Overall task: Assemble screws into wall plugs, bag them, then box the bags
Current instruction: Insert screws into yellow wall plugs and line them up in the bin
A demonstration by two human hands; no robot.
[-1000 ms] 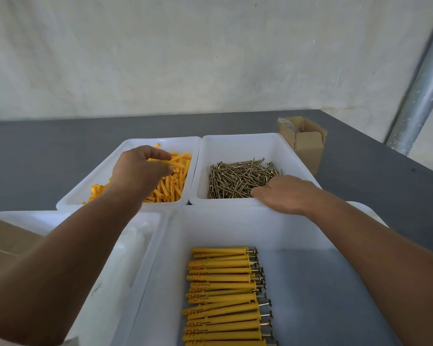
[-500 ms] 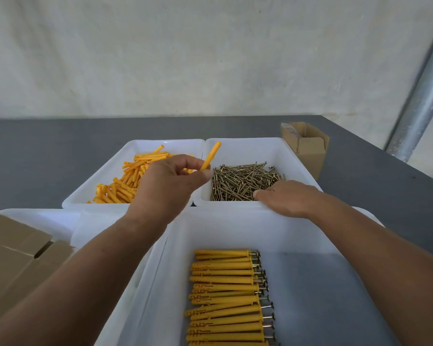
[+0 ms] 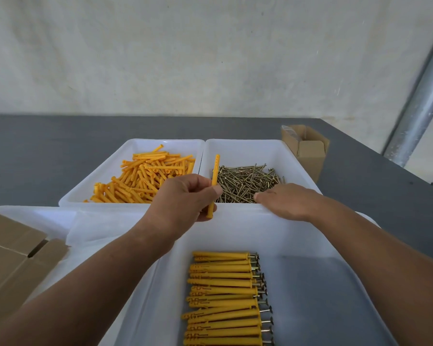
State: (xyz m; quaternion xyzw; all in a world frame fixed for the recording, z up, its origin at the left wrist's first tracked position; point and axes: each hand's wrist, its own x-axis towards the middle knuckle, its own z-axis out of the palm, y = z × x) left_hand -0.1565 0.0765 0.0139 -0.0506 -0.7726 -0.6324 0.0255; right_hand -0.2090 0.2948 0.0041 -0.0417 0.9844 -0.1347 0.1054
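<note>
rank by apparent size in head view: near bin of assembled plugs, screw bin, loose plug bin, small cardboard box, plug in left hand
1. near bin of assembled plugs (nearest camera)
2. screw bin and loose plug bin, alike
3. small cardboard box
4. held wall plug

A packing workbench: white bins (image 3: 235, 146) of hardware, cardboard box (image 3: 308, 151), bare wall.

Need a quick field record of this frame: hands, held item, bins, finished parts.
left hand: pinches one yellow wall plug, roughly upright
right hand: at near edge of screws, fingertips hidden; grasp unclear
far-left bin: loose plugs
far-right bin: screws
near bin: row of assembled plugs
far right: small open carton
</note>
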